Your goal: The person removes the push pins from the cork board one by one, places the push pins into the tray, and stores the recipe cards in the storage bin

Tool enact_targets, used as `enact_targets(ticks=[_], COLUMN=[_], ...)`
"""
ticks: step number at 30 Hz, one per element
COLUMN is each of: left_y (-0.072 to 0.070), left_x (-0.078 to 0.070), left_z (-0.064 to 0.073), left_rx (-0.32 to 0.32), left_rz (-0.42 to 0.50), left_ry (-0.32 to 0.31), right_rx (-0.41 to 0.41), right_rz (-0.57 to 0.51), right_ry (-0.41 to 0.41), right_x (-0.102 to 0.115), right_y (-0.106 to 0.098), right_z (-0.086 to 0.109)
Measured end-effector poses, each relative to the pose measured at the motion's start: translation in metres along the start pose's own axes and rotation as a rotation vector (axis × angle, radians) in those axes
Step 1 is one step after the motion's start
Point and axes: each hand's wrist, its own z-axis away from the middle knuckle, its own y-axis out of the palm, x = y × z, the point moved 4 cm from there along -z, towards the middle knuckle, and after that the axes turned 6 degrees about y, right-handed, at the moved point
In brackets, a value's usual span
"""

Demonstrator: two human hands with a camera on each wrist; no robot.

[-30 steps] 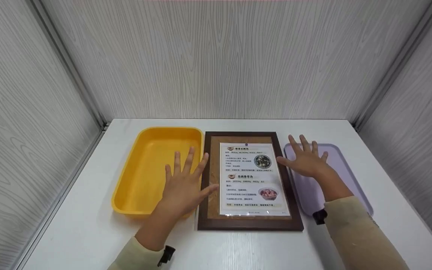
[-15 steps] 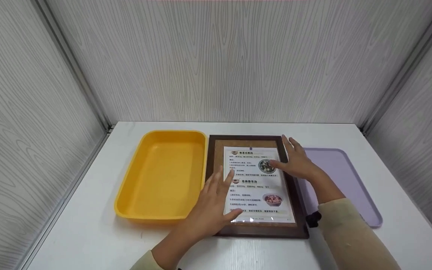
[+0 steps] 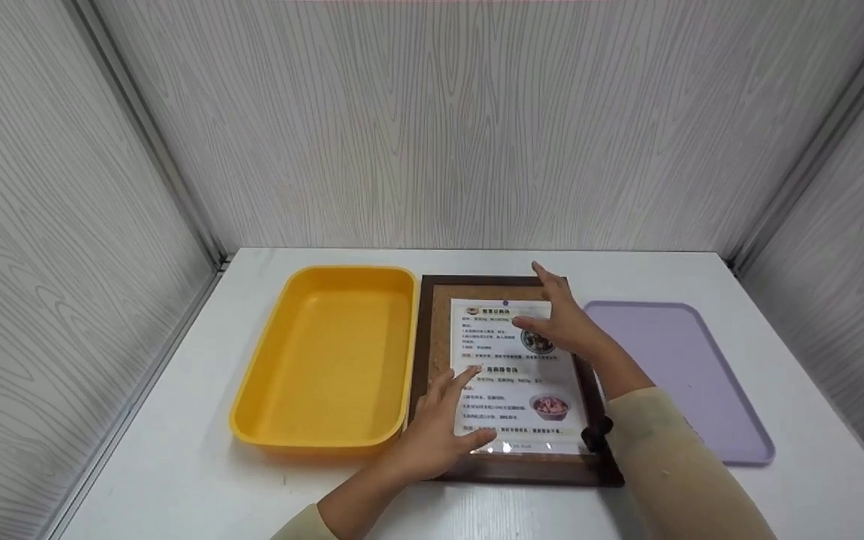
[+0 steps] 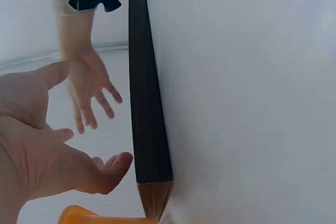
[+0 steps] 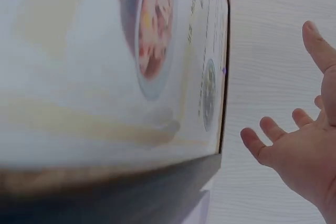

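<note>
In the head view a cork board (image 3: 438, 337) with a dark brown wooden frame lies flat, bearing a laminated recipe sheet (image 3: 503, 405) printed with two bowl pictures and held by a purple pin at its top. My left hand (image 3: 436, 435) hovers over the board's lower left, fingers spread and holding nothing. Over the upper right is my right hand (image 3: 565, 324), its thumb and fingers apart and bare. The left wrist view has the dark frame edge (image 4: 147, 87) beside the left hand (image 4: 58, 156). From the right wrist, the sheet (image 5: 94, 66) fills the left side.
Left of the board stands a deep yellow tray (image 3: 327, 360). A shallow lilac tray (image 3: 679, 367) lies to its right, partly behind the right sleeve. All rest on a white table (image 3: 177, 450) enclosed by grey wood-grain panels (image 3: 432, 135).
My left hand has moved right and down from the yellow tray onto the board's lower left. My right hand has moved left from the lilac tray over the sheet. The view shifted slightly.
</note>
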Motion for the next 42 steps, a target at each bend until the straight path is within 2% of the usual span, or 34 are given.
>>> enact_targets(ticks=[4, 8, 15, 17, 22, 24, 33, 42], left_y=[0.003, 0.006, 0.006, 0.007, 0.008, 0.007, 0.005, 0.005], left_x=[0.006, 0.007, 0.007, 0.007, 0.008, 0.008, 0.011, 0.014], left_z=[-0.002, -0.002, -0.003, -0.003, -0.002, -0.002, -0.006, -0.009], left_rx=[0.025, 0.023, -0.043, -0.05, -0.039, -0.034, -0.018, -0.034], left_rz=[0.013, -0.008, 0.04, 0.059, 0.075, 0.058, 0.006, 0.054], left_ry=[-0.06, -0.09, -0.049, -0.061, -0.142, -0.155, -0.124, -0.179], right_rx=[0.009, -0.03, -0.057, -0.048, -0.02, -0.015, -0.025, -0.045], right_rz=[-0.136, -0.205, -0.281, -0.295, -0.222, -0.182, -0.134, -0.096], right_ry=[0.03, 0.044, 0.105, 0.124, 0.192, 0.209, 0.209, 0.237], right_x=[-0.005, -0.013, -0.027, -0.03, -0.036, -0.036, -0.032, -0.03], right_y=[0.005, 0.008, 0.013, 0.016, 0.025, 0.027, 0.031, 0.034], right_z=[-0.007, -0.015, -0.035, -0.039, -0.047, -0.049, -0.056, -0.059])
